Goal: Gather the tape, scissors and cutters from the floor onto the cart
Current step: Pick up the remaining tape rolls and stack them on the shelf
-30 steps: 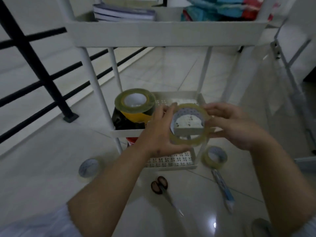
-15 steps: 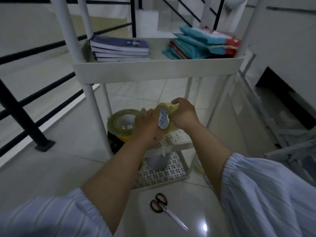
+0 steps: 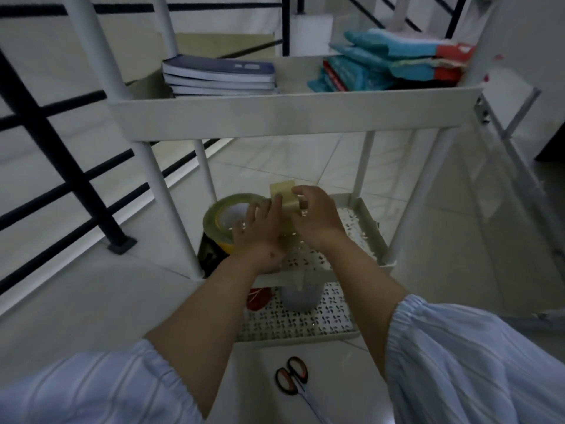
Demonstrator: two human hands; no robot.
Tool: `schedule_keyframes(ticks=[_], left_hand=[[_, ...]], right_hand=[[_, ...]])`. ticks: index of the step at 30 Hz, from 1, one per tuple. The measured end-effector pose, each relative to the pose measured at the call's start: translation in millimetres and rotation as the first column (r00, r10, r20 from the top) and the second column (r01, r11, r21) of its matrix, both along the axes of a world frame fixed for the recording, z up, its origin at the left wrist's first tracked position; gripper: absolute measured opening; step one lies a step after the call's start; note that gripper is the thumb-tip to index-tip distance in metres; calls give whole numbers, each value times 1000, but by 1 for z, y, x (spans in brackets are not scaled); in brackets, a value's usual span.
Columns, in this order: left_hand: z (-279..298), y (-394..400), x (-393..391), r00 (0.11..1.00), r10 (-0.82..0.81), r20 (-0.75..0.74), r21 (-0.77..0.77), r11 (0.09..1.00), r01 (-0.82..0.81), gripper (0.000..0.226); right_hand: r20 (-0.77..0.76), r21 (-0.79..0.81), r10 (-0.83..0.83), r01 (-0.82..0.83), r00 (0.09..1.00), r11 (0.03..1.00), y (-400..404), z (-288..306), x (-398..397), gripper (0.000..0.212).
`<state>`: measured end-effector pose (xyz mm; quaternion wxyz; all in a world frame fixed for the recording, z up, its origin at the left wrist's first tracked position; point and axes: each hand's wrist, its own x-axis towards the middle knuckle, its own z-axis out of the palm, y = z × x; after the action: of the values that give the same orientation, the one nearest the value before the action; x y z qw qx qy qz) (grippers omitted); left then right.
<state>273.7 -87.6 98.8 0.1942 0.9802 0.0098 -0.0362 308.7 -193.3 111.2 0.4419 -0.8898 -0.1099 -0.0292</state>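
Observation:
Both hands hold a clear tape roll (image 3: 282, 194) upright on its edge over the middle shelf (image 3: 365, 221) of the white cart. My left hand (image 3: 260, 237) grips its left side and my right hand (image 3: 315, 217) its right side. A bigger yellowish tape roll (image 3: 224, 221) lies on a stack at the left end of the same shelf, touching my left hand. Scissors (image 3: 293, 377) with orange-and-black handles lie on the floor in front of the cart. No cutters or other tape rolls are visible; my arms hide part of the floor.
The cart's top shelf (image 3: 275, 117) carries a pile of notebooks (image 3: 220, 75) and teal packets (image 3: 394, 62). The bottom shelf (image 3: 293, 325) holds a grey cup (image 3: 301, 296) and a red object (image 3: 258, 296). A black railing (image 3: 61, 166) runs along the left. A folded metal frame (image 3: 516, 142) leans at right.
The view tilted up and the hands carried the clear tape roll from in front of the cart onto its middle shelf, turning it edge-on. Floor items at right slipped out of view.

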Motion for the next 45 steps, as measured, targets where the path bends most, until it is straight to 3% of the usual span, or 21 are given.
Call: schedule_keyframes(ticks=[6,14,25,30,33,36,40,45], left_hand=[[-18,-7,4,997,30,75,40,999,-33,91],[-18,-11,2,992,50,114,-16,999,-48,82],[-15,-12,1,987,83,135,-89,994,-71,82],[-11,-22,-12,915,80,395,-222,975,10,80],[-15,-36,-29,874,25,485,-205,975,86,77],[-31,-59,-47,839,-14,544,-185,973,136,73],[-58,-104,-71,798,-82,597,-174,958,229,69],[-111,-160,-84,841,-280,463,-121,920,373,65]], right_hand=[[9,-47,70,-70,997,996,-15,-13,-2,55],[-130,-48,206,-213,970,976,-26,-21,-3,78],[-103,-79,212,-220,972,972,-33,-8,0,79],[-17,-250,301,-296,953,922,-47,19,-20,74],[67,-303,364,-328,929,895,-71,24,-44,69],[2,-295,398,-380,917,877,-108,12,-67,66],[-89,-192,266,-278,960,941,-164,-25,-79,47],[-258,-208,-24,-31,966,978,-226,-102,-61,27]])
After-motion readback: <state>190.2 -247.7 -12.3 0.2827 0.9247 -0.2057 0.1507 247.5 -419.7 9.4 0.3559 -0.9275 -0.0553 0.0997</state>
